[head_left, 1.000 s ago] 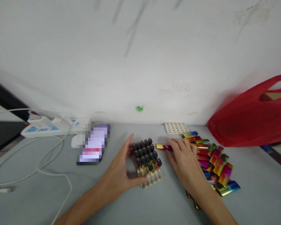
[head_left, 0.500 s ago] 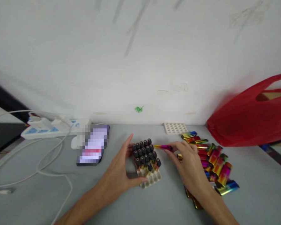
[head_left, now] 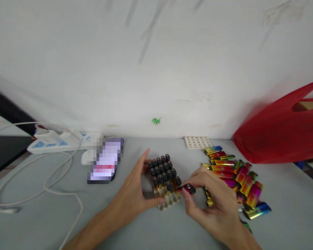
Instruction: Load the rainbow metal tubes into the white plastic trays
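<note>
A pale tray (head_left: 169, 200) with rows of round holes stands on the grey table, most of it filled with upright black-topped pieces (head_left: 161, 168). My left hand (head_left: 138, 189) grips the tray, fingers at its far left side and thumb on its near edge. Between the thumb and fingers of my right hand (head_left: 211, 201) is a shiny black-topped piece (head_left: 189, 188), tilted, its other end at the tray's right side. Loose shiny pieces (head_left: 246, 177) in red, gold, purple and blue lie in a heap beyond my right hand.
A second pale tray (head_left: 197, 142) lies by the wall. At the right is a red bag (head_left: 279, 135). On the left are a phone (head_left: 106, 161), a white power strip (head_left: 54, 140) and a looping white cable (head_left: 64, 194).
My right hand has moved nearer to me, and the piece in it has turned from lying flat to a tilt, black top towards the camera. My left hand keeps its grip on the tray.
</note>
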